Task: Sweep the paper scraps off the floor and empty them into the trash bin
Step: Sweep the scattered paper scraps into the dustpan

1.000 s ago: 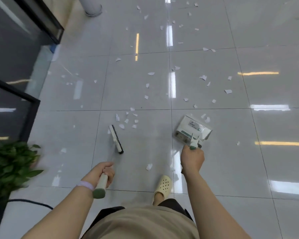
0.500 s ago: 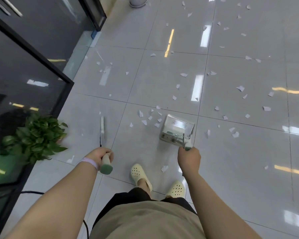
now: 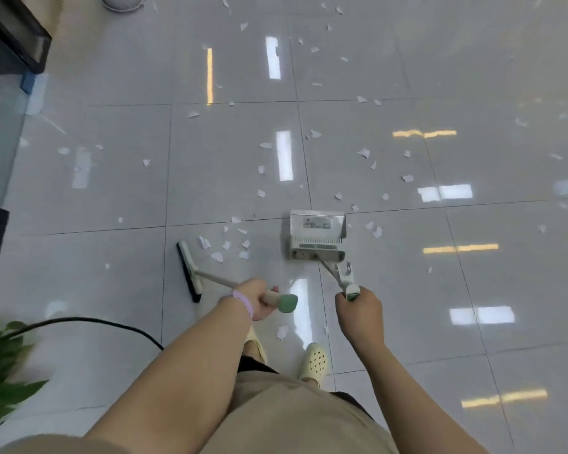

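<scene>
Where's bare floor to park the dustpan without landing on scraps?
Free: the grey tiles right of the white long-handled dustpan, toward the yellow light reflections; only stray white paper scraps there. Also free: the tile left of the green-handled broom's black head, up to the black cable.

Crowded: between broom head and dustpan, and the tiles beyond the dustpan's far edge.

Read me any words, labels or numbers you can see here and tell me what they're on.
Sticker label inside the dustpan, at: printed text and what looks like a barcode, too small and blurred to read.
No other text shows on the broom, the floor or anything else in view.
</scene>
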Action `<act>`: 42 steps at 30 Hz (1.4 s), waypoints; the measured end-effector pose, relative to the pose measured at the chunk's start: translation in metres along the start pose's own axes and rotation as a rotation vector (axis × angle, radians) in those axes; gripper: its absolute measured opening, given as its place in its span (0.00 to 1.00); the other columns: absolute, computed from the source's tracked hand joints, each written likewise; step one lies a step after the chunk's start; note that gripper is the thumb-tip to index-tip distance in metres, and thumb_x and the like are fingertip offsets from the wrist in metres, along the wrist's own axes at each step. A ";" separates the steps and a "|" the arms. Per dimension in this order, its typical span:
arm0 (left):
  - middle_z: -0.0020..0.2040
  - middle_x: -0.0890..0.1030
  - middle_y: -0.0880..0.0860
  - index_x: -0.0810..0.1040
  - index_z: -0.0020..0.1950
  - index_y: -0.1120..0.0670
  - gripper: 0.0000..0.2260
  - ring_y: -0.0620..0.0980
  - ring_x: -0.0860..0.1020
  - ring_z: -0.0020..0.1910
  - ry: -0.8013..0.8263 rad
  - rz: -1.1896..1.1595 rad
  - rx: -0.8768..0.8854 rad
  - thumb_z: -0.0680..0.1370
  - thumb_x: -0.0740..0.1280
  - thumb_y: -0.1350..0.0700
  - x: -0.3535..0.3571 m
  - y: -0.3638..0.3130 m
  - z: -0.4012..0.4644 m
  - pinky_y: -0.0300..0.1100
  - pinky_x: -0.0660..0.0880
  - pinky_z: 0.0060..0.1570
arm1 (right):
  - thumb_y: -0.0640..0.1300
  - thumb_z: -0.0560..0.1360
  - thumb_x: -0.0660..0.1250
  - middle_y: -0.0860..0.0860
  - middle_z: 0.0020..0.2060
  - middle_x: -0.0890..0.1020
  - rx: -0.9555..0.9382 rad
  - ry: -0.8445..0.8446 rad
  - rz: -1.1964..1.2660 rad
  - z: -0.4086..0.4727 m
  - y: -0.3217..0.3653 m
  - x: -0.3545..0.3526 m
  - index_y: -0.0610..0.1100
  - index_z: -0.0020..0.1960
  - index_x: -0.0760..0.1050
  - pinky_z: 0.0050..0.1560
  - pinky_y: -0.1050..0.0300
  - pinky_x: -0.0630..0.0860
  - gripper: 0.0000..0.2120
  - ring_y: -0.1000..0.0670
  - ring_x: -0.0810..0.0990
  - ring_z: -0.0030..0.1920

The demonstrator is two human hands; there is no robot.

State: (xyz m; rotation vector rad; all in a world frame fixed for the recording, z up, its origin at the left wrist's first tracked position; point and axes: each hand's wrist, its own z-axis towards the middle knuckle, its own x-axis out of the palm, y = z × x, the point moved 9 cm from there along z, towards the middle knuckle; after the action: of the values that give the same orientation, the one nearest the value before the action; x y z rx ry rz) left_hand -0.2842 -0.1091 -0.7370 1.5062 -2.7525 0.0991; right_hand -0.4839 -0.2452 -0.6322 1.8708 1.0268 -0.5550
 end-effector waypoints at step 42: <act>0.23 0.66 0.49 0.68 0.46 0.57 0.06 0.43 0.67 0.17 -0.100 -0.425 0.188 0.78 0.62 0.66 -0.375 -0.058 -0.023 0.32 0.65 0.19 | 0.39 0.73 0.63 0.47 0.26 0.67 -0.376 0.339 -0.172 -0.056 0.241 0.232 0.41 0.32 0.63 0.30 0.56 0.61 0.13 0.46 0.64 0.28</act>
State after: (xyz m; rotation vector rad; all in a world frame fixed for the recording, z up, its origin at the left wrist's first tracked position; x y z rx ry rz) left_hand -0.0331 0.1767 -0.7234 2.1621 -2.4788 0.2928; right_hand -0.1570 -0.1568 -0.6507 1.5777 1.4163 -0.1233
